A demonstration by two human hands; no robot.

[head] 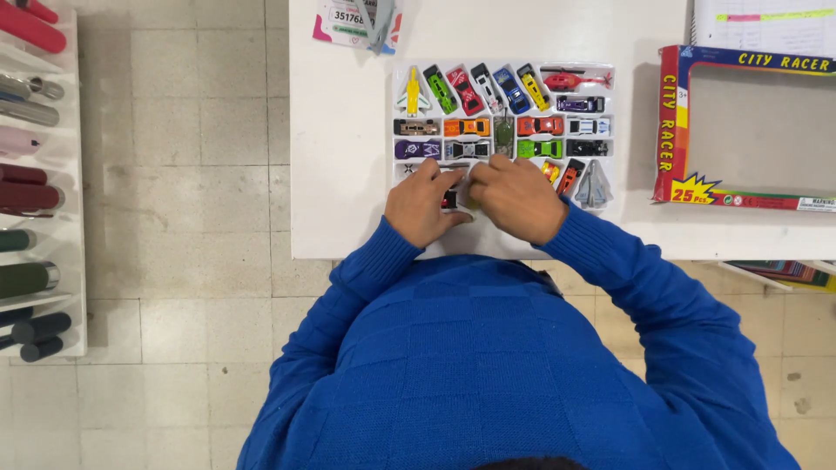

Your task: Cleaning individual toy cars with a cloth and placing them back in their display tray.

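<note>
Fingertips of both hands meet over one small dark toy car (449, 199) at the near edge of the clear moulded tray (610, 73). Left hand (421, 205): grip narrow, fingers curled in on the car's left side. Right hand (515, 200): grip also narrow, fingers bent onto the car's right side, so the car is pinched between the two; whether it sits in its recess or is lifted out of it cannot be told, since the knuckles cover it. Both wrists rest low on the tabletop (340, 130), probably for steadiness with so small a piece. Beyond the hands the tray holds rows of toy cars, each in its own shaped pocket, which keeps them apart and aligned; a yellow toy plane (413, 92) sits at the far left corner, a red toy helicopter (575, 80) at the far right, a grey jet (594, 184) just beside the right hand. An empty red window box (669, 122) lies well apart to the right.
</note>
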